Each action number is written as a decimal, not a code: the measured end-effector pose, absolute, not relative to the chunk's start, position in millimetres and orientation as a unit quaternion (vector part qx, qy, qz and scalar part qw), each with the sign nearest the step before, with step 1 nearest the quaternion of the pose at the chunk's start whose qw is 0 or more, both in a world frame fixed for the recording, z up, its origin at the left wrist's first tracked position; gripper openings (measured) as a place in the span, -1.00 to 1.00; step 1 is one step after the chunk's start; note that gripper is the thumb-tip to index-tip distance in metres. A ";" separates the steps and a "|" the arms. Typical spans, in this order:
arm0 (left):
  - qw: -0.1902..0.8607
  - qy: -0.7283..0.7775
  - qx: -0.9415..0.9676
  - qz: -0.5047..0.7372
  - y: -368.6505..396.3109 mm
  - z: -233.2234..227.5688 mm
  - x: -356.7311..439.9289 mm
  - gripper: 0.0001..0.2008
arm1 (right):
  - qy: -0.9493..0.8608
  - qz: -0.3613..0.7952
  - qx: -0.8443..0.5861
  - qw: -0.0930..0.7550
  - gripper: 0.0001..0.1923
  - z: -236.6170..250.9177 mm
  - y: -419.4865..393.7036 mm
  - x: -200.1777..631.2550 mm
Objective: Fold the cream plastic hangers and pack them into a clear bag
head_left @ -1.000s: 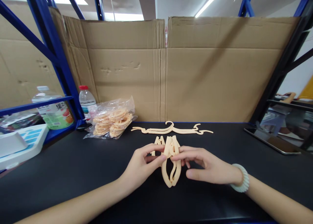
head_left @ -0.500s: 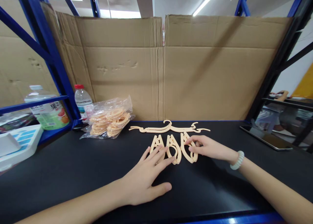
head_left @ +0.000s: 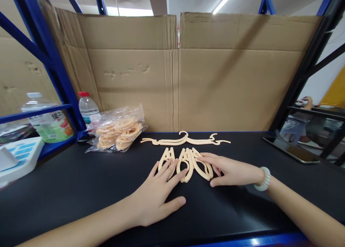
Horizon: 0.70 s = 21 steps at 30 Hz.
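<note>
Three folded cream plastic hangers lie in a row on the black tabletop (head_left: 107,189). Spread over the left folded hanger (head_left: 163,158) is my left hand (head_left: 159,193), its fingers apart and partly covering it. One of its fingertips touches the middle folded hanger (head_left: 190,170). My right hand (head_left: 229,169) rests its stretched fingers on the right folded hanger (head_left: 206,173), thumb apart near its lower end; some fingertips are hidden. Behind the row lies an unfolded cream hanger (head_left: 172,142), hook pointing away from me.
A clear bag of folded hangers (head_left: 118,132) sits at the back left, beside a red-capped bottle (head_left: 87,108). A phone (head_left: 289,150) lies at the right. Cardboard (head_left: 229,78) walls off the back; a blue frame post (head_left: 58,74) stands left.
The folded hangers now sit closer together: the right one has shifted left and tilted, its top touching the middle one. My right hand's fingers have straightened. The view has moved slightly.
</note>
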<state>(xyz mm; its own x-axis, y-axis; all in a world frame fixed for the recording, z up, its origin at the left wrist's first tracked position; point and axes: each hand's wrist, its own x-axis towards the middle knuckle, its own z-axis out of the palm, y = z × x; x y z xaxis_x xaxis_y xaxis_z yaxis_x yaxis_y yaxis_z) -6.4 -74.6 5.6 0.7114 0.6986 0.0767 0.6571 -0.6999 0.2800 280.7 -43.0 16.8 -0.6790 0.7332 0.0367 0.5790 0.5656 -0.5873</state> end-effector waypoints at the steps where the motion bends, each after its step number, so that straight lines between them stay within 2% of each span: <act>1: 0.114 0.375 0.916 0.086 -74.4 5.5 -6.5 -0.39 | -0.877 0.265 -0.375 0.141 -0.24 17.6 -43.3 279.6; 13: 0.074 0.398 0.914 0.034 -72.8 6.2 -5.1 -0.38 | -0.884 0.166 -0.420 0.122 -0.27 15.0 -44.9 271.0; 21: 0.080 0.392 0.915 0.048 -73.3 5.7 -6.4 -0.40 | -0.887 0.137 -0.425 0.116 -0.27 12.8 -45.0 268.5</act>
<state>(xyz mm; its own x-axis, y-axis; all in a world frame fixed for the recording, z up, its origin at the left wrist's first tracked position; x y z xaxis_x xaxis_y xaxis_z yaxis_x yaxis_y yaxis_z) -6.4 -73.3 5.7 0.6876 0.7257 0.0243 0.7105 -0.6793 0.1835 268.5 -45.0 12.8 -0.6123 0.7856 0.0896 0.7220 0.6017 -0.3417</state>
